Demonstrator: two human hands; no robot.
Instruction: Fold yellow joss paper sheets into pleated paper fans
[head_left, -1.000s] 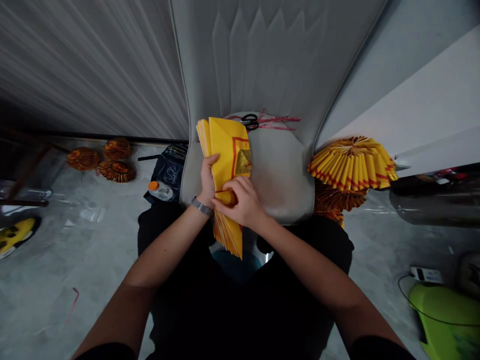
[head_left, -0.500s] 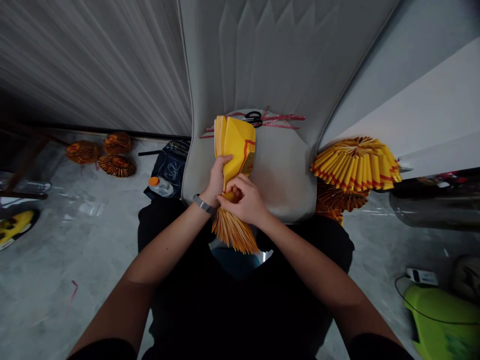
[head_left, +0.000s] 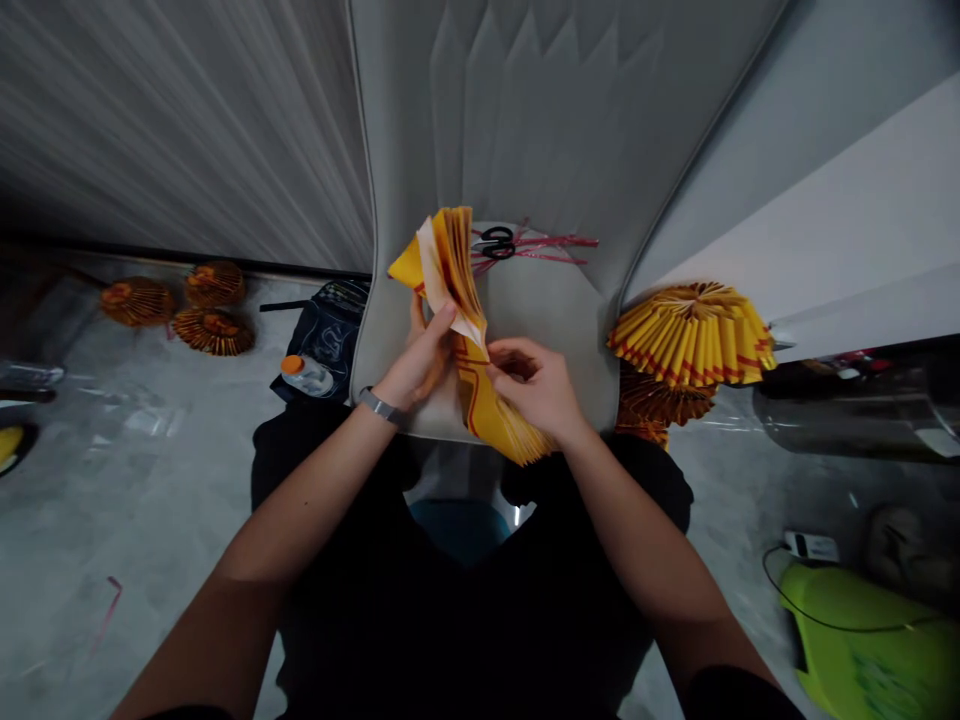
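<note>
A bundle of folded yellow paper (head_left: 487, 410) with red lines is held over the front of the grey chair seat (head_left: 551, 320). Its upper part fans out in pleats, with one pale sheet face turned up. My left hand (head_left: 424, 355), a grey band at its wrist, grips the bundle from the left, thumb on the pale sheet and fingers partly behind. On the other side my right hand (head_left: 536, 385) pinches the bundle's edge near its narrow middle. Black-handled scissors (head_left: 497, 243) lie behind on the seat among pink plastic ribbons (head_left: 555, 243).
Fanned yellow paper rosettes (head_left: 694, 335) are stacked right of the chair. Several orange pleated rosettes (head_left: 214, 332) lie on the floor at left. A dark bag (head_left: 330, 325) and an orange-capped bottle (head_left: 307, 374) sit beside the chair. A green stool-like object (head_left: 870, 640) stands lower right.
The paper bundle has been turned over, so its pleats and a pale sheet show at the top and its lower end points right. My right hand has shifted right; the view has moved slightly.
</note>
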